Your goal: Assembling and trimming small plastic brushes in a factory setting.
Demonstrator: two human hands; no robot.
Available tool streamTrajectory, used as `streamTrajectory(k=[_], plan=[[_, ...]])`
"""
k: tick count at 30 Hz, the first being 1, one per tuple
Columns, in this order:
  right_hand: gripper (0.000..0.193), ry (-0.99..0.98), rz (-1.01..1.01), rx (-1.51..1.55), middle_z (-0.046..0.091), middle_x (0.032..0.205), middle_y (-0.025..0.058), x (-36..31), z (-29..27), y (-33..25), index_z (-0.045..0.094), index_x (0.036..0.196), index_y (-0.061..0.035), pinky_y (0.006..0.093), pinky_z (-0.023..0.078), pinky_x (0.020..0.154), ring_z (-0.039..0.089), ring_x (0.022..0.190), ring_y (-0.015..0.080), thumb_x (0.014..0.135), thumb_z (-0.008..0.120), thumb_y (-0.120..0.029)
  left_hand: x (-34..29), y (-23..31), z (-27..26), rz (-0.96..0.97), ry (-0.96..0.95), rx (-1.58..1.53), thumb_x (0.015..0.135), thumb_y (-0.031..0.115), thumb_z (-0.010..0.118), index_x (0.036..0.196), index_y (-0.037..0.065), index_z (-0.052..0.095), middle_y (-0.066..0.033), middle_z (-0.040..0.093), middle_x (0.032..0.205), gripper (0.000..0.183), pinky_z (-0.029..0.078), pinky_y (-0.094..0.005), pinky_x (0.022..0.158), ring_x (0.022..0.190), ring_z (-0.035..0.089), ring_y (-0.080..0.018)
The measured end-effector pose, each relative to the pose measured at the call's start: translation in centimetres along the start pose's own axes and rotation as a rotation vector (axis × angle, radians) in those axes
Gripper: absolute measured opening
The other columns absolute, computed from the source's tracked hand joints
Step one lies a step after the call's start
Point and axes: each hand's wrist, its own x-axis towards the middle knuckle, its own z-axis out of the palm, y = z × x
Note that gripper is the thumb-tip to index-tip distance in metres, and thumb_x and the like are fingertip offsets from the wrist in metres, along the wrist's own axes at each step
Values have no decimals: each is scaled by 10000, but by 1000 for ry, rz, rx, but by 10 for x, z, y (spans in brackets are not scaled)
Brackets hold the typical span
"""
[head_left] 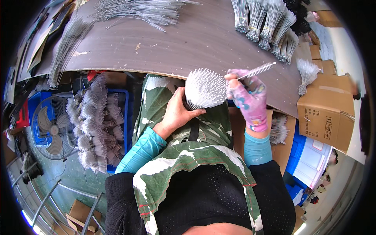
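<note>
Two hands are at work, both closed on something. The bare left hand (177, 111) has its grip curled round a dense, dome-topped bundle of white-bristled wire brushes (205, 88), thumb laid along the bottom; the bundle sits above the lap, by the near edge of the brown wood-look worktop (149, 51). The right hand (250, 98), in a pink patterned fabric glove with bare fingertips, has its grip pinched nearly shut on one slim, pale-bristled wire brush (260, 69), which slants up to the right and ends in a small white tip. Its bristles look short and even along the twisted shaft.

Farther back on the worktop lies a loose grey heap of thin looped-wire brushes (137, 11); to the right stand tightly gathered bundles of silvery wire brushes (270, 27), bristly above and knobbly below. A brown corrugated cardboard box (327, 111) is beside the worktop's right end.
</note>
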Motion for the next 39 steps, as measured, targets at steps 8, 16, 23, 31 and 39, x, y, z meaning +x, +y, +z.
streamTrajectory(k=[8,16,23,31,39], plan=[[215,373,134,110,582,678,62,1,-5,19,592,952,23,191,363,440,542,547,113,902,598,-186,10,7,-6,59,-131,-140,597,220,861,1176,7,538,-137,645,1064,696,471,-342,878,1008,619,-244],[223,494,5,541,533,680,-4,24,-95,19,562,974,-32,198,365,438,463,538,72,922,570,-249,0,8,-20,78,-230,-51,687,192,811,1191,27,545,-110,660,1052,593,474,-324,870,961,630,-185],[163,-77,150,130,614,818,56,-11,-64,-22,634,948,-15,201,473,562,574,672,104,881,619,-163,-2,-7,-18,0,-243,-273,681,167,809,1300,20,429,-162,534,1223,741,399,-342,983,1142,521,-259],[147,-457,236,-372,673,875,79,-30,7,-11,654,921,40,252,499,727,623,800,118,795,674,-32,-37,41,-46,63,12,-319,838,112,653,1163,29,562,-91,566,1054,347,482,-299,786,948,572,-172],[256,-603,58,-696,675,851,146,-38,28,-9,652,957,13,318,505,696,661,773,211,755,716,-131,-49,66,-34,-77,-40,-691,941,151,540,1085,13,564,-37,602,909,200,468,-289,844,899,600,-158]])
